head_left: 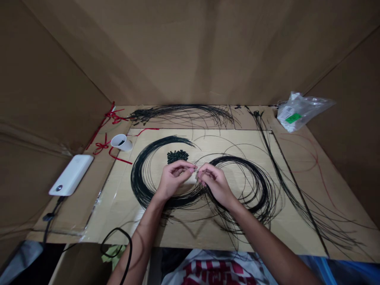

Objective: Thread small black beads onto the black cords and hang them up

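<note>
My left hand (177,177) and my right hand (214,180) meet over the middle of the board, fingertips pinched close together. Between them is something thin, likely a wire end, too small to make out clearly. Just beyond my left hand lies a pile of small dark green pieces (177,156). A coil of dark wire (137,174) curves around on the left, passing behind my left wrist. Another loose coil of black wire (263,186) spreads to the right, partly hidden by my right hand and forearm.
A white cup (126,144) with dark bits inside tilts at the left, near red ribbons (102,144) and a white power bank (71,175). Wire bundles lie along the back (190,111) and right (276,166). A plastic bag (297,113) sits back right. Cardboard walls (190,51) enclose the table.
</note>
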Motion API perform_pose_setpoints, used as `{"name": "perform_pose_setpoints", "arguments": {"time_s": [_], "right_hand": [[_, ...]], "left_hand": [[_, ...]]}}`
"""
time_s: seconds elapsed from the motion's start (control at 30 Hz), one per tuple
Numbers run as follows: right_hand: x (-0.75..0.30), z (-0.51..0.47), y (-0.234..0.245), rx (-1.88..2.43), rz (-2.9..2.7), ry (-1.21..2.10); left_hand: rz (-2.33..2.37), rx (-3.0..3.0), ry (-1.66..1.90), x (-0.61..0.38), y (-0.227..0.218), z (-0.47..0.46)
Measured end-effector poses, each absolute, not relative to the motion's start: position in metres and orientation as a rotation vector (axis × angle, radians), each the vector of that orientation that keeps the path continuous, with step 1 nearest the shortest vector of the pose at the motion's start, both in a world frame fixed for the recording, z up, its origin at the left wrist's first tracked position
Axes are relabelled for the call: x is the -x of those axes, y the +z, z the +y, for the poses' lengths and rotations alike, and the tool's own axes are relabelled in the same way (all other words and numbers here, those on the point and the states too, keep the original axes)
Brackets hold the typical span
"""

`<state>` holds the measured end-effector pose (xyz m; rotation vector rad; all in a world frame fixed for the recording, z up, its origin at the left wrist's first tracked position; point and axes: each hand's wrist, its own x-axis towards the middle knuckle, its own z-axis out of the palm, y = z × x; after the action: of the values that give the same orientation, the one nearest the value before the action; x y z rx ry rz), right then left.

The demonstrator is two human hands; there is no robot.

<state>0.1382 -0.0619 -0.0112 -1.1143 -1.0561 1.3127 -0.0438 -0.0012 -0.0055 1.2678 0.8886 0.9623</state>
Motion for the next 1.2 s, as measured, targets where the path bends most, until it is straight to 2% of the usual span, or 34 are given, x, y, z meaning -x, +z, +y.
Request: {"name": "perform_pose_setpoints", "arguments": {"time_s": [1.2], "right_hand": [[-0.1392, -0.0619, -0.0122, 1.096, -1.064, 1.315]], "left_hand": [[0.924, -1.22, 0.921, 0.0417, 0.0, -0.0027]]}}
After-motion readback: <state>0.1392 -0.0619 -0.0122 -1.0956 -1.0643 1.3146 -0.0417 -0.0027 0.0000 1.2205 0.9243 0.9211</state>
